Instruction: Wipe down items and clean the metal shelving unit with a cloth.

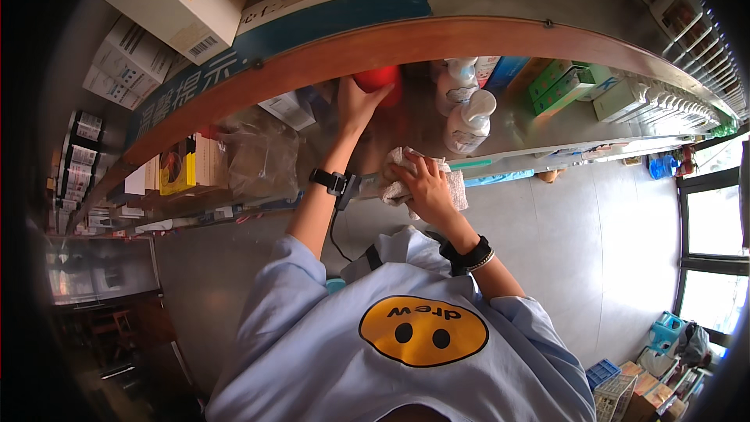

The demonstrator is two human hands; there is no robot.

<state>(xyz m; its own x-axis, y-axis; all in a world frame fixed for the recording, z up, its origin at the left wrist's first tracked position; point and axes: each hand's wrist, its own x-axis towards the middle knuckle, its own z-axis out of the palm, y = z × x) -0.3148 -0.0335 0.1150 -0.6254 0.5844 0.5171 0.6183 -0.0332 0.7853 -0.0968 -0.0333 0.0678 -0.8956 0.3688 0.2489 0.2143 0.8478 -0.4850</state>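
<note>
On the shelf below the wooden edge, my left hand (358, 102) grips a red container (384, 83), whose upper part the edge hides. My right hand (432, 187) holds a crumpled light cloth (394, 183) at the shelf's front edge. To the right of the red container stand white pump bottles (469, 123). A clear plastic bag (263, 158) lies left of my left forearm, with a white box (290, 110) behind it.
A curved-looking wooden shelf edge (469, 35) runs above my hands. Green boxes (562, 91) and a row of white boxes (650, 102) stand to the right. Yellow-and-black packaging (176, 170) is at left. Crates (603, 374) and cartons sit on the floor (562, 246) at lower right.
</note>
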